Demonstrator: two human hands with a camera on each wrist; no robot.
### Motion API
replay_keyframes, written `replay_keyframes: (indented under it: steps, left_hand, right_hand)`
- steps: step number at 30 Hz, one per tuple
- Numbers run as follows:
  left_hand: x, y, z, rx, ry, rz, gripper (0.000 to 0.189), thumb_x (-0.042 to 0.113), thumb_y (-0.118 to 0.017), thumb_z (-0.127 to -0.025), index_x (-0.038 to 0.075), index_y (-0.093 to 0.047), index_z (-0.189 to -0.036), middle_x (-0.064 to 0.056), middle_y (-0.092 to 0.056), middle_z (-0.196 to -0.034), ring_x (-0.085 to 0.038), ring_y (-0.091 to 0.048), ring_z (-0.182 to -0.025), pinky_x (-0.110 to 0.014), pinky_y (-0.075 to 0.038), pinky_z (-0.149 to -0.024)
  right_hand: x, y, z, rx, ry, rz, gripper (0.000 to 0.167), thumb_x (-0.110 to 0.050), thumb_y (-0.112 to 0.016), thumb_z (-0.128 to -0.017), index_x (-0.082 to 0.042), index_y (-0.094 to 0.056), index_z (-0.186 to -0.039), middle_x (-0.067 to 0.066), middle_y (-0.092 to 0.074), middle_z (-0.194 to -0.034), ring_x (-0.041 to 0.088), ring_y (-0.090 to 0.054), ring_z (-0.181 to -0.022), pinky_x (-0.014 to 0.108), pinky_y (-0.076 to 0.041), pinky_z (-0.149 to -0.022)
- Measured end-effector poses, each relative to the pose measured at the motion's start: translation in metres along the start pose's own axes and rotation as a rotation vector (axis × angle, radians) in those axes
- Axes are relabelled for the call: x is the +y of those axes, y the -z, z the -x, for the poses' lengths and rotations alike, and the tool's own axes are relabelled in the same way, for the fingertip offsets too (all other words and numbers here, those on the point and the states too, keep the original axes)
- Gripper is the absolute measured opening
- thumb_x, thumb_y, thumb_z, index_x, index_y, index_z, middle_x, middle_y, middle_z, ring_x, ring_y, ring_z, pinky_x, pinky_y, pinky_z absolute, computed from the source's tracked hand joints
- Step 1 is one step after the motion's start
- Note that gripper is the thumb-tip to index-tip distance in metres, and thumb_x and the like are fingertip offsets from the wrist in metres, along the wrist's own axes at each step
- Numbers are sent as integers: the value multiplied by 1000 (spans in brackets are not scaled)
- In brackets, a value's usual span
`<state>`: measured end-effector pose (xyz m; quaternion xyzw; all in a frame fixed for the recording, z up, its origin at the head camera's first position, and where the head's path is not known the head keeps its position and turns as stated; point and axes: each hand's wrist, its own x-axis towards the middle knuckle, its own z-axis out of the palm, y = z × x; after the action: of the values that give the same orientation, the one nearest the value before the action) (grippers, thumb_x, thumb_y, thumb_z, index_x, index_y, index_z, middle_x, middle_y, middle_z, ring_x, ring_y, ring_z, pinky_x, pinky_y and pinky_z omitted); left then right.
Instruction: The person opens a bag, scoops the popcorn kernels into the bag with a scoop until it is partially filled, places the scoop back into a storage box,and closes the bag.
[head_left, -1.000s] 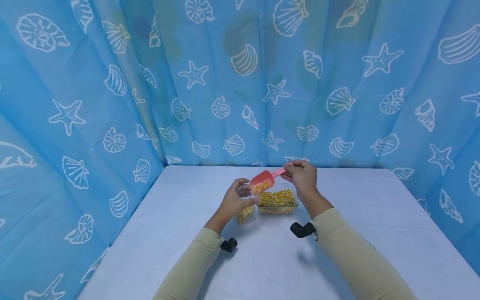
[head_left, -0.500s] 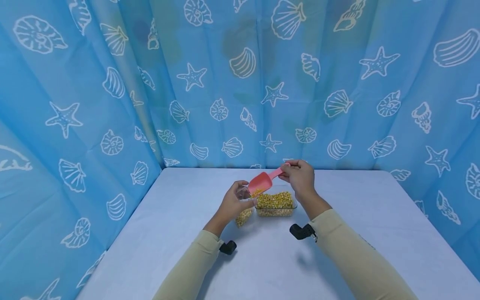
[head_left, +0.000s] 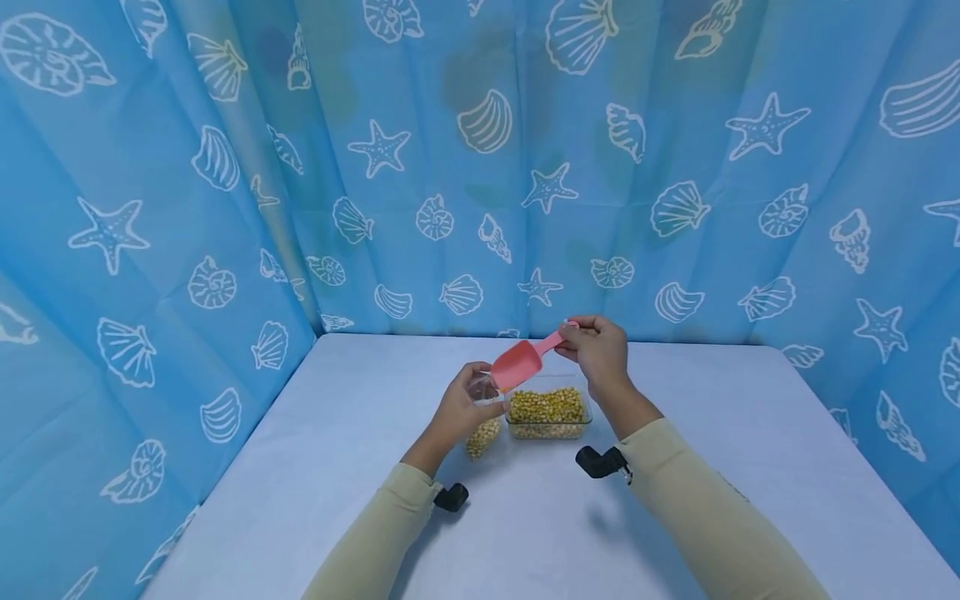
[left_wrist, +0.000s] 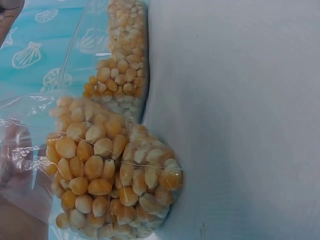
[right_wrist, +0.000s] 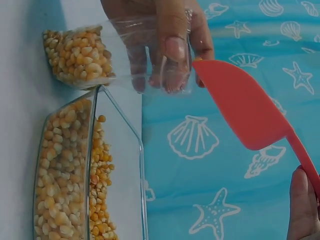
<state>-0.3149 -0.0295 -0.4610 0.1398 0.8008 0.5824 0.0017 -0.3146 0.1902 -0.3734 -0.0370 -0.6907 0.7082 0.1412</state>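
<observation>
A clear plastic bag, its lower part full of corn kernels, stands on the table. My left hand holds it near its top, the thumb on the near side in the right wrist view. With my right hand I grip the handle of a pink scoop above the bag. The scoop tilts down to the left, its lip at the bag's mouth, with a little yellow showing at the tip. Right of the bag, a clear rectangular container holds more corn kernels.
The table wears a white cloth. Behind it and on the left hangs a blue curtain with white shells and starfish. The container's wall stands close beside the bag.
The scoop has tipped further toward the bag, and the kernels in it have slid out of its bowl. Both hands keep nearly the same places; the head view has shifted slightly.
</observation>
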Motion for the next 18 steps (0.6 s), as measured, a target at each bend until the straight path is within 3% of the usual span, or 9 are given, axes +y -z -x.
replay_keyframes:
  steps: [6,12,15,18]
  left_hand:
    - [-3,1,1,-26,-24,25,60,19,-81,-79,19,-47,-128,-8,-64,-111,-21,-57,-101,-45,-47,-92]
    - [-8,2,2,-48,-33,34,58,21,-81,-80,20,-48,-128,-9,-63,-114,-20,-57,-104,-45,-47,-93]
    - [0,7,5,-106,-97,64,48,19,-70,-91,14,-45,-132,-11,-61,-115,-22,-56,-110,-47,-42,-99]
    - [6,13,5,-167,-190,96,35,16,-47,-103,3,-42,-134,-20,-58,-116,-32,-55,-112,-50,-39,-102]
  right_hand:
    - [1,8,-2,39,-17,-11,30,-14,-65,-95,3,-56,-118,17,-63,-106,21,-69,-89,29,-55,-75]
    - [15,23,-10,75,-22,-1,34,-16,-65,-95,4,-56,-120,17,-62,-107,19,-69,-87,28,-55,-75]
    - [31,32,-14,100,-52,43,34,-17,-65,-95,3,-55,-121,17,-61,-107,19,-69,-87,26,-55,-74]
    - [51,39,-18,126,-96,74,31,-17,-64,-96,1,-55,-120,17,-61,-107,18,-69,-86,25,-55,-73]
